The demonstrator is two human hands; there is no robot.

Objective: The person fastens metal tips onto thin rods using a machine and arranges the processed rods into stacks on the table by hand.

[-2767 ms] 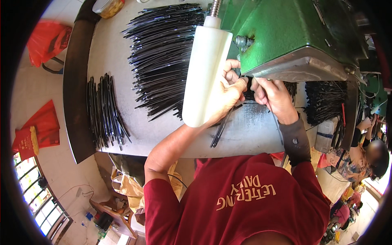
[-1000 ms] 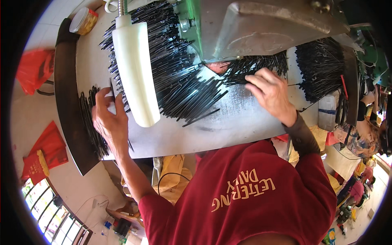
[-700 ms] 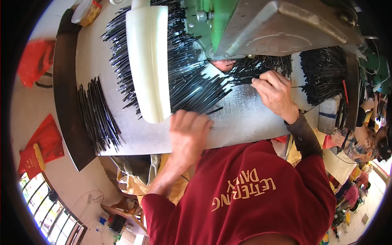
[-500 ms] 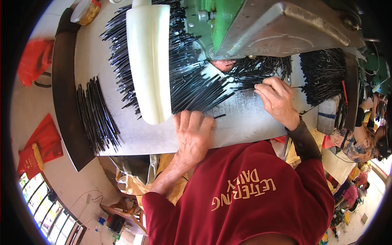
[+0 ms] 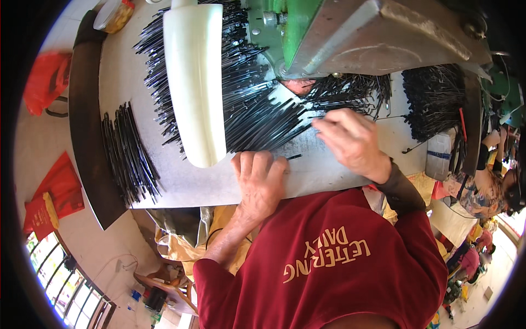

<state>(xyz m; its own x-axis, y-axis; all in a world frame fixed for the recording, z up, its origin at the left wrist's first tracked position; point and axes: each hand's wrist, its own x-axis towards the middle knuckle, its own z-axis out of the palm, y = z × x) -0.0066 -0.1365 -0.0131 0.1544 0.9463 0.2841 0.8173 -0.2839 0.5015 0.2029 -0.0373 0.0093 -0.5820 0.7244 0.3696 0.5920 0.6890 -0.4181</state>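
Observation:
Thin black rods (image 5: 266, 126) lie in a dense fan on the metal tabletop, partly hidden under a long white lamp (image 5: 194, 88). At the table's near edge my left hand (image 5: 257, 178) is closed, its fingers curled down beside the rods' near ends. A short black rod end (image 5: 295, 157) lies just to its right; what the fingers hold, if anything, is hidden. My right hand (image 5: 350, 142) is over the table at the fan's right end, thumb and fingers pinched together and slightly blurred. Anything between those fingertips is too small to make out.
A green machine (image 5: 298, 33) with a grey metal housing (image 5: 394, 38) stands at the back. Smaller rod bundles lie at the left (image 5: 129, 153) and the far right (image 5: 433, 101). A dark raised strip (image 5: 87, 120) borders the table's left side. A plastic tub (image 5: 114, 15) sits at the far left.
My right hand has moved left and slightly nearer, from the bent rods under the machine toward the right end of the fan. My left hand stays almost in place.

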